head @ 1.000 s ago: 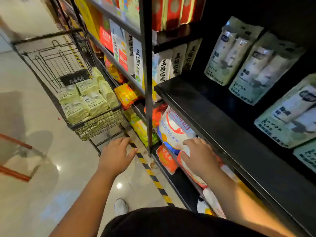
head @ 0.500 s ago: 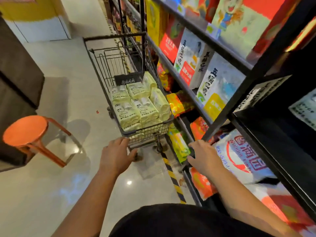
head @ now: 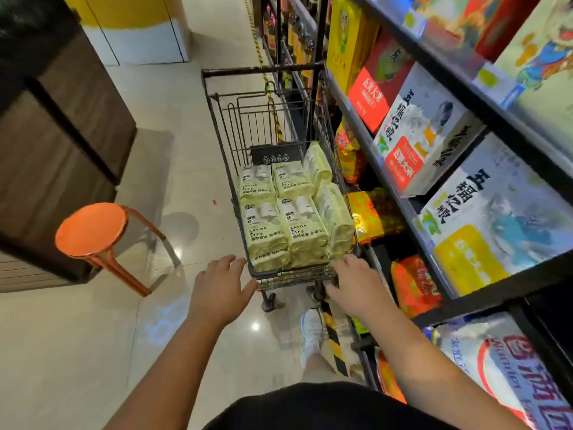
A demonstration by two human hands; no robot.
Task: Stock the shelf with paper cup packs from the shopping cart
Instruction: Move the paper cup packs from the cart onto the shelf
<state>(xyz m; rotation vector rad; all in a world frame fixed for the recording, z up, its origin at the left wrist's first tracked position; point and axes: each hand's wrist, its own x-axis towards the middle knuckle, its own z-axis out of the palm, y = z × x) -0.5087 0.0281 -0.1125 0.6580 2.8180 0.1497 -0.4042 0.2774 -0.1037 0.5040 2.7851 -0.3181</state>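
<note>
A black wire shopping cart (head: 291, 276) stands on the shiny pale floor (head: 77, 352), right next to a tall black metal shelf (head: 496, 282) on the right side. The pale yellow-green plastic packs of paper cups (head: 302, 225) are all inside the cart, at the end close to the person. Four packs lie flat on top in two rows. Two more packs lean on their sides along the cart's right wall.

The left hand (head: 221, 285) is at the near left corner of the cart. Its fingers are loose and a little spread, and it holds nothing. The thumb points at the cart's corner, but I cannot tell if it touches the wire.

The right hand (head: 356, 283) is on the near right corner of the cart. Its fingers (head: 342, 262) reach over the top edge, close to the nearest pack. I cannot tell if the hand really grips the edge or just rests there.

The shelf is full of bright boxes and bags in red, yellow, blue and white. A round orange stool (head: 91, 229) stands on the floor to the left, well apart from the cart. A white shoe (head: 311, 333) is on the floor below the cart, beside a yellow and black striped line (head: 334, 342).
</note>
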